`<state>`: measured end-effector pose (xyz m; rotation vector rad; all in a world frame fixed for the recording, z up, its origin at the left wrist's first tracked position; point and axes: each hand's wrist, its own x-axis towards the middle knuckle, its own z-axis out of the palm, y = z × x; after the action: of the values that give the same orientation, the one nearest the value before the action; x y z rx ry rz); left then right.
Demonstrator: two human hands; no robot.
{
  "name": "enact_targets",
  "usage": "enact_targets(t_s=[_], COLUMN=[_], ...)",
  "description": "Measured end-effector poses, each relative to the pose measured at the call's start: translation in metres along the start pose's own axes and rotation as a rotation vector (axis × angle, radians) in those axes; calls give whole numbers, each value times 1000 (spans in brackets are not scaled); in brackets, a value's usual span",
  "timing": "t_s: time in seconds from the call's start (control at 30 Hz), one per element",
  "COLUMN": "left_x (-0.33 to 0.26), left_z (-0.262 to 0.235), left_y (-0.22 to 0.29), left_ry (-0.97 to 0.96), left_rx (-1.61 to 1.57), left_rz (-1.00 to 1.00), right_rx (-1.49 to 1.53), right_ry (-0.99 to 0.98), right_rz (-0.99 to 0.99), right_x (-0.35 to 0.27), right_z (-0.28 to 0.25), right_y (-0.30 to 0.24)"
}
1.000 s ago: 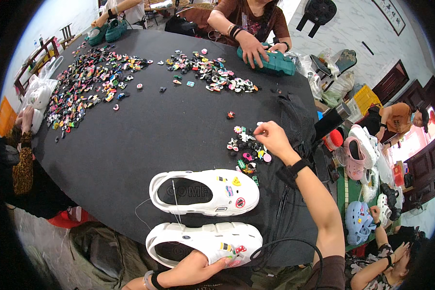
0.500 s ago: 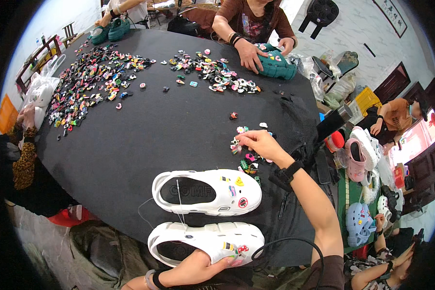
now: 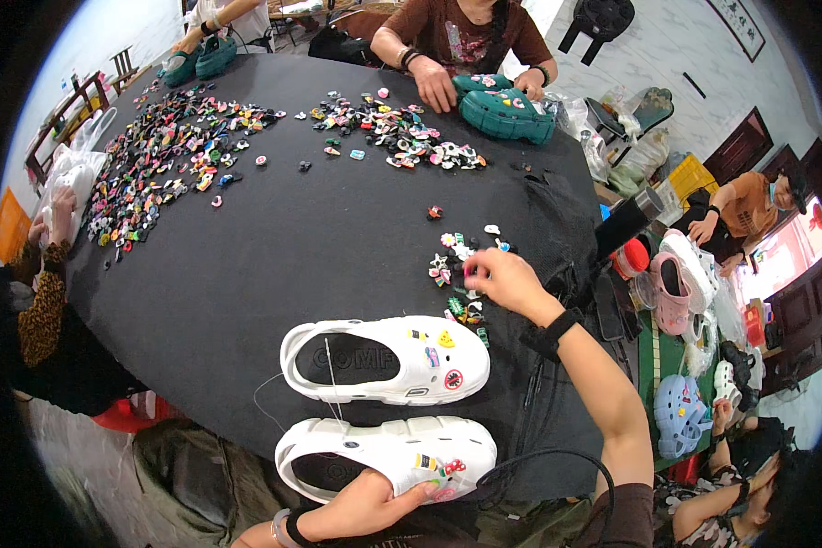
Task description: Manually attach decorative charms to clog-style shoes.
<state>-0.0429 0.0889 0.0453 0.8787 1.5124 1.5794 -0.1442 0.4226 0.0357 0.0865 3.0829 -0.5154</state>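
My left hand (image 3: pixel 367 504) grips the nearer white clog (image 3: pixel 402 437), its fingers inside the opening and its thumb on the outer side. Several charms sit on that clog's upper, one of them red with white dots. Just beyond lies a second white clog (image 3: pixel 457 347) with a yellow charm, a purple one and a round red-and-black one. A thin clear cord (image 3: pixel 331 374) runs between the two clogs. Over a small pile of shoe charms (image 3: pixel 466 310), my right hand (image 3: pixel 511 281) is closed in a pinch, with a pink charm (image 3: pixel 468 271) at its slightly blurred fingertips.
Large heaps of charms (image 3: pixel 169 164) spread over the black table (image 3: pixel 320 247). Across from me a person handles green clogs (image 3: pixel 507 114); others sit around the table. A dark cylinder (image 3: pixel 630 222), a red-lidded jar (image 3: pixel 630 258) and more clogs (image 3: pixel 678 411) stand at the right.
My right hand has moved slightly right over the small pile, its fingertips now at a pink charm. My left hand keeps its hold. The person opposite has shifted a hand off the green clog.
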Motion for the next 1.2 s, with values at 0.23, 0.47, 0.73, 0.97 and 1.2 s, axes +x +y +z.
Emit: enact_targets(t_s=[0.23, 0.47, 0.73, 0.97, 1.2], left_x=[-4, -1, -4, 0, 2], left_z=[0, -1, 0, -4, -2], left_y=[-1, -3, 1, 4, 5], left_ry=[10, -8, 1, -23, 19], left_rx=[17, 66, 20, 2, -12], left_rz=[-25, -41, -117, -163, -134], right_rx=[-14, 112, -165, -17, 161], right_ry=[-221, -16, 0, 101, 198], right_rz=[50, 23, 158, 262, 227], right_x=[-9, -23, -21, -6, 0], right_z=[-23, 10, -18, -19, -16], right_y=[-13, -9, 19, 27, 42])
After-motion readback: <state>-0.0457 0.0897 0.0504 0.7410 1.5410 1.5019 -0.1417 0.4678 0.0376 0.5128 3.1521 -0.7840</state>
